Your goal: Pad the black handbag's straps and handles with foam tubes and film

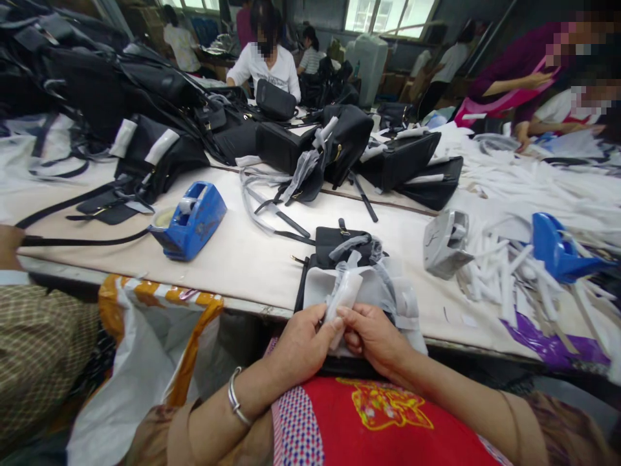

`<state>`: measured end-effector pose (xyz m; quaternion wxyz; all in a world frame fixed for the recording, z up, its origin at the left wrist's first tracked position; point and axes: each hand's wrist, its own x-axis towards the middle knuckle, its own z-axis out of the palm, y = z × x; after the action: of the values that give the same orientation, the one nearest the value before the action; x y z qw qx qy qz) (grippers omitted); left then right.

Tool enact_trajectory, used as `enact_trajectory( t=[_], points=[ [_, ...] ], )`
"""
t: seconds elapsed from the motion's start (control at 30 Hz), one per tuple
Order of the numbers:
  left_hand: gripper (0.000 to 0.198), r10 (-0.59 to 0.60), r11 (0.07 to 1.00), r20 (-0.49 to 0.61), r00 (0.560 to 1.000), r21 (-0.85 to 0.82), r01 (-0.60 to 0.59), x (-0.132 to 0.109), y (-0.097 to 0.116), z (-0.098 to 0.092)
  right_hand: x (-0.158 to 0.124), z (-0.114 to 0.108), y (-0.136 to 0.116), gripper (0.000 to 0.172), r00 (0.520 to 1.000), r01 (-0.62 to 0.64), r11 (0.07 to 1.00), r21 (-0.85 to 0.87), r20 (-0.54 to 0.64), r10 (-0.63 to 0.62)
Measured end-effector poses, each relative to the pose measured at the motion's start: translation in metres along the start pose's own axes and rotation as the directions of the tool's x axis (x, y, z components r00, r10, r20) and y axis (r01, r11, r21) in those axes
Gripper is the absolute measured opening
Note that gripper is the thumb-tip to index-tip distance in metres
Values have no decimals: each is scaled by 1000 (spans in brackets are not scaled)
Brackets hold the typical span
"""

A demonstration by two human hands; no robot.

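My left hand [298, 346] and my right hand [373, 336] meet at the table's near edge, both pinched on a white foam wrap [343, 294] that stands up between the fingertips. The wrap belongs to a black handbag [339, 243] lying in front of me, its lower part covered in white padding [383, 291]. A silver bangle sits on my left wrist. My forearms rest over a red cloth on my lap.
A blue tape dispenser [190, 221] stands left of the bag, a grey one [445, 243] and another blue one [557, 249] to the right among white paper strips. Black bags are piled across the back of the table. Other people work beyond. A white and orange sack [145, 349] hangs at the left.
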<state>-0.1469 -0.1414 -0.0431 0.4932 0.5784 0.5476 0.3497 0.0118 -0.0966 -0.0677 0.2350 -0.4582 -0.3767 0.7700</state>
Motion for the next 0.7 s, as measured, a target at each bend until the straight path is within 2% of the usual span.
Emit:
enact_trajectory(
  t=[0.1, 0.17, 0.2, 0.23, 0.27, 0.3, 0.33, 0.37, 0.4, 0.43, 0.47, 0.53, 0.63, 0.7],
  points=[
    [31, -7, 1000, -41, 999, 1, 7, 1, -3, 3, 1, -1, 1, 43, 1000, -5, 999, -46, -12, 4],
    [30, 0, 999, -65, 998, 39, 2, 1, -6, 4, -3, -5, -5, 45, 1000, -18, 971, -239, -10, 16],
    [29, 9, 998, -78, 997, 59, -4, 0, -7, 5, -6, -8, -11, 46, 1000, 12, 913, -409, -8, -17],
    [27, 20, 997, -91, 996, 80, -12, 0, -8, 5, -10, -12, -18, 47, 995, 81, 797, -599, -2, -103],
    [25, 30, 994, -104, 994, 104, -20, -1, -9, 5, -16, -16, -25, 45, 970, 173, 615, -770, 26, -240],
    [23, 37, 991, -115, 993, 129, -22, -2, -10, 6, -21, -19, -33, 40, 912, 264, 382, -886, 101, -397],
    [21, 40, 988, -125, 991, 155, -20, -2, -11, 6, -25, -22, -40, 31, 821, 336, 135, -932, 220, -526],
    [21, 41, 983, -131, 991, 181, -17, -2, -11, 6, -29, -24, -46, 25, 721, 381, -89, -920, 356, -595],
    [21, 42, 979, -135, 990, 204, -14, -1, -12, 7, -30, -24, -51, 28, 637, 409, -268, -872, 483, -601],
    [22, 42, 975, -137, 990, 223, -10, -1, -12, 8, -29, -23, -53, 35, 579, 432, -403, -807, 590, -562],
    [23, 42, 972, -136, 990, 234, -9, 0, -12, 8, -26, -21, -54, 39, 543, 452, -501, -738, 674, -501],
    [25, 27, 972, -127, 992, 237, 4, 1, -12, 10, -16, -14, -52, 36, 505, 462, -617, -637, 761, -407],
    [30, -43, 975, -87, 995, 215, 61, 3, -13, 9, 0, -7, -53, 19, 466, 478, -683, -551, 819, -335],
    [34, -92, 975, -51, 994, 198, 101, 8, -18, 5, 6, -7, -60, 21, 445, 512, -692, -509, 846, -294]
  ],
)
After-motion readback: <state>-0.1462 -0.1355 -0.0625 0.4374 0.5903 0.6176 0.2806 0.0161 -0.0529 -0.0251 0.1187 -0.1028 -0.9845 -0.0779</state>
